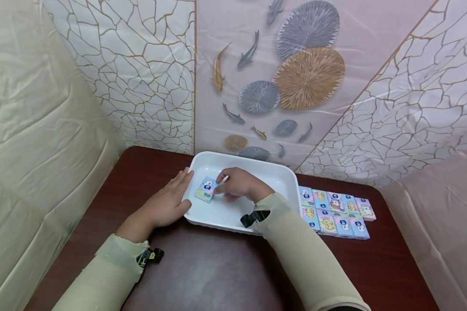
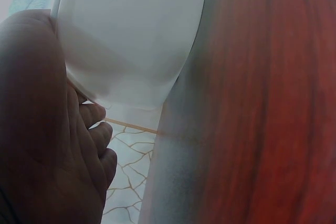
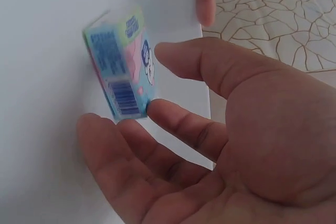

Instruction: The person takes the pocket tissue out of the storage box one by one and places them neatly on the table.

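A white tray (image 1: 249,218) stands on the dark table, and a small cartoon-printed packet (image 1: 205,189), apparently a tissue pack, lies inside near its left end. My left hand (image 1: 169,201) rests against the tray's left side, fingers extended along the outside and thumb at the rim. Over the tray, my right hand (image 1: 239,183) is beside the packet's right edge. The right wrist view shows the packet (image 3: 118,69) close up, with its barcode side visible. There the thumb is apart from it and the loosely bent fingers are by its lower end; whether a fingertip touches cannot be told.
To the tray's right, several similar packets (image 1: 336,214) lie in two rows on the table (image 1: 389,255), those nearest against the tray side. Patterned cloth (image 1: 151,65) hangs behind the table, with pale cloth at both sides. A smooth brown surface (image 1: 202,272) is in front.
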The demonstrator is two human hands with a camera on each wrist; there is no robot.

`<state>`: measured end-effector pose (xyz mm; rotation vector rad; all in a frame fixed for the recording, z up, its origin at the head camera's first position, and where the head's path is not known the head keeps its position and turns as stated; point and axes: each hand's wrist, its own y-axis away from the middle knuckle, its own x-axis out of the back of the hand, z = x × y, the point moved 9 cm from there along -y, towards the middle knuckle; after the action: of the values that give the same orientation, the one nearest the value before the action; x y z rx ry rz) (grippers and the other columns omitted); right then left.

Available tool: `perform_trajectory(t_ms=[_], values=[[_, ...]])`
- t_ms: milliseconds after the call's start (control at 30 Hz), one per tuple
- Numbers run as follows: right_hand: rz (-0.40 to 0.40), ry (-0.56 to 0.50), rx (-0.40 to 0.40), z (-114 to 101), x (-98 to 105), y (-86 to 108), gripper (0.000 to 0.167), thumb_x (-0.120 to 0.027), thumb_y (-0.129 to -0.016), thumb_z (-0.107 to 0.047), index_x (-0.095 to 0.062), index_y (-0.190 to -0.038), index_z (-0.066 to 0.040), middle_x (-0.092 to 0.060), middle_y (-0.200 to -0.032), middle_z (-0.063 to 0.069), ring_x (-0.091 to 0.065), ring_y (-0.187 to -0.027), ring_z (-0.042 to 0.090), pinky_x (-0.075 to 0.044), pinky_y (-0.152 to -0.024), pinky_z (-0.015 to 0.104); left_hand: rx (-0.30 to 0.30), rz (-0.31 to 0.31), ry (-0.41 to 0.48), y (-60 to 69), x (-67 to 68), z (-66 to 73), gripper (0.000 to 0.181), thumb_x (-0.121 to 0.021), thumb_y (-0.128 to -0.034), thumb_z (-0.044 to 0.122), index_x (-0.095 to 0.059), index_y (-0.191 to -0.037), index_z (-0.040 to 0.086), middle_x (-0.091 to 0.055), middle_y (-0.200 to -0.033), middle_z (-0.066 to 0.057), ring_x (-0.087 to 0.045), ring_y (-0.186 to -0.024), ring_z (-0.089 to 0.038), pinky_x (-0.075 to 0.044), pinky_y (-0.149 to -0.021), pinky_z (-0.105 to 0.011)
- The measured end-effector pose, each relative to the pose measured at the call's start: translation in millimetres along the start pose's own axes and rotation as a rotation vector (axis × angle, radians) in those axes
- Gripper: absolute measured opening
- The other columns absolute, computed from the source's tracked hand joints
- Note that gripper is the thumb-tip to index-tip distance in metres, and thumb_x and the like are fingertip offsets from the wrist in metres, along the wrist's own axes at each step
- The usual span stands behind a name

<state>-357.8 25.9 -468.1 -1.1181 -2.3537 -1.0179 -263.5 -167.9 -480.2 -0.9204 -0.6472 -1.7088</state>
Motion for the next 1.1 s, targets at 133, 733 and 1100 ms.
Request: perform_trajectory(t_ms=[133, 733, 1100], values=[[-0.003, 0.055, -0.003, -1.0, -4.6, -7.9, 0.047, -0.091, -0.095, -0.035, -0.07, -0.133, -0.02, -0.079, -0.101, 0.008, -0.074, -0.079, 0.022, -0.064, -0.077, 0.034, 0.007, -0.002, -0.001, 0.2, 0.5, -0.4, 0.087, -0.049, -0.1094, 0.029, -0.005, -0.183, 0.015, -0.003, -0.192, -0.011, -0.01, -0.178, -0.038, -0.018, -0.142, -0.062], [-0.01, 0.079, 0.023, -6.9, -16.0, -20.0, 0.047, -0.087, -0.098, -0.023, -0.069, -0.142, -0.018, -0.073, -0.112, 0.01, -0.074, -0.082, 0.021, -0.06, -0.073, 0.03, -0.011, 0.002, 0.012, -0.4, 0.4, 1.8, 0.086, -0.049, -0.1102, 0.029, -0.007, -0.183, 0.015, -0.004, -0.192, -0.01, -0.011, -0.178, -0.037, -0.019, -0.142, -0.062], [-0.047, -0.032, 0.078, -14.2, -22.7, -17.6, 0.045, -0.086, -0.094, -0.003, -0.07, -0.133, -0.019, -0.062, -0.133, 0.014, -0.07, -0.087, 0.02, -0.062, -0.076, 0.029, -0.017, 0.007, 0.009, -0.6, -0.2, 0.1, 0.086, -0.05, -0.1101, 0.029, -0.008, -0.183, 0.015, -0.005, -0.192, -0.01, -0.012, -0.178, -0.037, -0.02, -0.142, -0.061]])
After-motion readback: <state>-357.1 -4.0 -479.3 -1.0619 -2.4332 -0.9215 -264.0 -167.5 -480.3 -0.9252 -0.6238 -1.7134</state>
